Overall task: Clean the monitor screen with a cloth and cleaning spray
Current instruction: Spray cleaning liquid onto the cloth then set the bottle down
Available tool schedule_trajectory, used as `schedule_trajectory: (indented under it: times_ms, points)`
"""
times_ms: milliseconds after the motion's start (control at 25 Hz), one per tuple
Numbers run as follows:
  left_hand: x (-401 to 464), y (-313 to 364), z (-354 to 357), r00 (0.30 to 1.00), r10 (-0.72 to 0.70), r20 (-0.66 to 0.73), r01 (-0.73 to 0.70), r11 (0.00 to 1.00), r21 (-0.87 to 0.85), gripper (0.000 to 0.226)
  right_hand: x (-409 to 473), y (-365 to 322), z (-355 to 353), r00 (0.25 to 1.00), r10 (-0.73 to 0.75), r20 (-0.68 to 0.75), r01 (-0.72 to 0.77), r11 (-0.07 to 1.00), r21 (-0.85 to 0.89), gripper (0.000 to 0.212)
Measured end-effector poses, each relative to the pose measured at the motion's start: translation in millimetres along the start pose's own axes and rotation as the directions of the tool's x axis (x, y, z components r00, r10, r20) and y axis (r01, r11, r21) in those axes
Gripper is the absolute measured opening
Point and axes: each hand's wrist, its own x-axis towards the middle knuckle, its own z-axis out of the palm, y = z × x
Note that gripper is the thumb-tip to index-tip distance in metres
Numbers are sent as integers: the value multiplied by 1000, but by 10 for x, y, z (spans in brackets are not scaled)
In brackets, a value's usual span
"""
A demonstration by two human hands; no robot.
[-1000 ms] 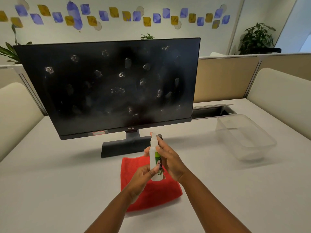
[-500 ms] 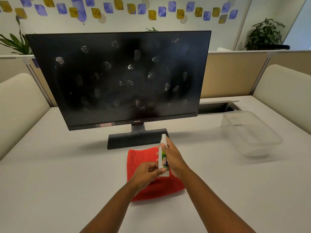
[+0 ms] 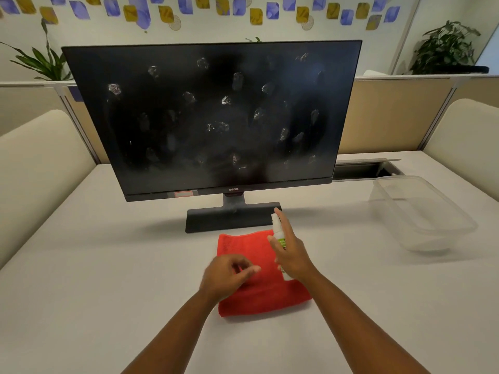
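A black monitor (image 3: 216, 117) stands on the white desk, its dark screen dotted with several whitish smudges. In front of its base lies a folded red cloth (image 3: 253, 292). My right hand (image 3: 293, 255) grips a small white spray bottle (image 3: 278, 233) with a green label, held upright above the cloth's right side, forefinger raised by the nozzle. My left hand (image 3: 226, 276) hovers over the cloth's left part, fingers loosely curled, holding nothing and apart from the bottle.
A clear plastic tub (image 3: 421, 211) sits on the desk (image 3: 94, 265) at the right. A cable slot (image 3: 364, 170) opens behind the monitor's right edge. Cream padded seat backs flank both sides. Beige partitions and plants stand behind.
My left hand has let go of the bottle's lower end and moved left over the cloth. The right hand keeps the bottle. The view has shifted slightly.
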Motion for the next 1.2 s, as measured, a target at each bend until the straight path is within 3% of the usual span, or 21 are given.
schedule_trajectory:
  times_ms: [40, 80, 160, 360, 640, 960, 1200]
  points:
    - [-5, -121, -32, 987, 47, -152, -17, 982, 188, 43, 28, 33, -1, 1000, 4, 1, -4, 992, -128, 57]
    - [-14, -251, -39, 979, 69, -193, 1, 941, 339, 66, 48, 41, 7, 1000, 0, 12, 3, 970, -245, 57]
    - [-28, -499, 4, 995, 55, -78, -10, 873, 488, 98, 70, 10, 59, 999, 1, 54, 22, 908, -419, 56]
    - [-110, -739, 127, 1000, 7, 10, -11, 845, 534, 92, 219, 33, 271, 990, 48, 133, 59, 716, -696, 53]
    - [-108, -751, 147, 1000, -12, 21, -2, 822, 569, 90, 226, -59, 516, 952, 64, 299, 218, 545, -810, 53]
    - [-109, -772, 162, 1000, 8, 10, -12, 828, 561, 91, 202, 3, 524, 952, 76, 295, 201, 571, -796, 50]
    - [-108, -786, 168, 1000, 11, 12, -16, 832, 554, 91, 243, 118, 254, 988, 106, 113, 20, 631, -775, 54]
